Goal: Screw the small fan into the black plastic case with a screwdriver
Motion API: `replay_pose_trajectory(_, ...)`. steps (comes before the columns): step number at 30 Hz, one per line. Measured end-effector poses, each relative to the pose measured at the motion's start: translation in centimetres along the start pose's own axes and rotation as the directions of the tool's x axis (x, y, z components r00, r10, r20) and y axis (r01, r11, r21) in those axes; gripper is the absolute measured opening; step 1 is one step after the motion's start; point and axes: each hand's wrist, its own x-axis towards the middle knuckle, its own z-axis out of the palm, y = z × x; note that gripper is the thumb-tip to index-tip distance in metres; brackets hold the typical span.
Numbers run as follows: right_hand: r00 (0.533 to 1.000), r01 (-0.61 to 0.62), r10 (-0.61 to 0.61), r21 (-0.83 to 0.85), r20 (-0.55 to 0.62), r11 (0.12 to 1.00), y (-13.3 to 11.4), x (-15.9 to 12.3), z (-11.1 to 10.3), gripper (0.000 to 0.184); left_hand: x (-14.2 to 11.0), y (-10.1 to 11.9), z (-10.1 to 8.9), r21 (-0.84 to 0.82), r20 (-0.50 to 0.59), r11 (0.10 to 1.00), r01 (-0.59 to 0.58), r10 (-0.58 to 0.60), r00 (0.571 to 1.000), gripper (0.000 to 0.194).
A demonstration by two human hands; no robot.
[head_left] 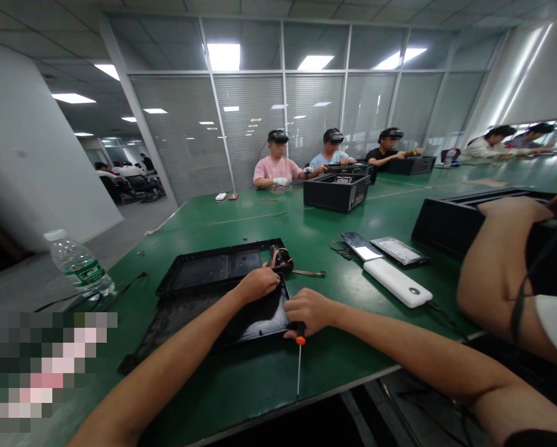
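Observation:
My right hand (308,310) is closed around a screwdriver (300,341) with a black and orange handle. Its thin shaft points back toward the table's near edge, and its fingertips are by the right edge of a black panel. My left hand (258,284) is curled over that same edge, fingers bent; what they pinch is hidden. The black plastic panel (199,273) looks like part of a computer case and lies on the green table (241,385). Nearer to me, a dark mesh-like sheet (264,316) shows under my forearm. Striped wires (278,257) bunch at the panel's top right corner.
To the right lie a white power bank (397,282), a phone (359,245) and a bare drive (398,251). A co-worker's arm (492,267) reaches into a black case (439,223). A water bottle (80,264) stands left. Several people with cases sit opposite.

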Motion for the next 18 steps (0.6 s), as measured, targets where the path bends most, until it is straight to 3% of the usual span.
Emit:
replay_pose_trajectory(5,1.0,-0.012,0.012,-0.009,0.017,1.0,-0.14,0.0,-0.21,0.043,0.12,-0.26,0.18,-0.031,0.013,1.0,-0.004,0.004,1.0,0.018)
replay_pose_trajectory(18,0.998,-0.054,0.051,0.086,0.037,0.995,-0.1,-0.24,0.15,0.041,-0.13,-0.84,0.97,-0.161,-0.085,0.986,-0.031,0.017,0.996,0.017)
